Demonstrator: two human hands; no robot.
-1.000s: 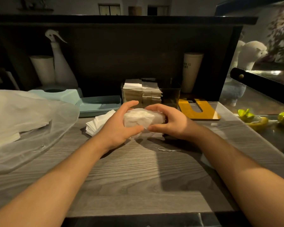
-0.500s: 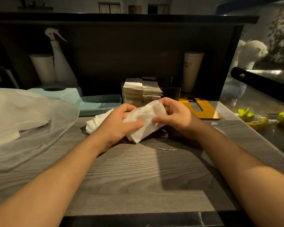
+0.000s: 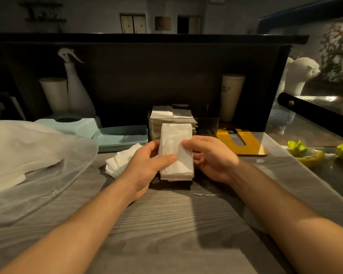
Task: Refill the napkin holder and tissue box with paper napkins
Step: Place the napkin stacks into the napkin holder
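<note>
Grey wood-grain counter (image 3: 166, 230) runs back to a dark panel, dimly lit. Both hands meet over its middle and hold a stack of white napkins (image 3: 175, 153), stood on end with its lower edge on or just above the counter. The left hand (image 3: 145, 167) grips the stack's left side, thumb laid across the front. The right hand (image 3: 210, 157) grips the right side, thumb on the front and fingers curled behind.

Just behind the stack stands a clear napkin holder (image 3: 206, 125), partly filled with napkins. A loose pile of napkins (image 3: 120, 162) lies on the counter left of the hands. Farther left sit a pale blue tissue box (image 3: 71, 124) and its lid (image 3: 121, 138), and a clear plastic bag (image 3: 34, 155) with more napkins inside.
</note>
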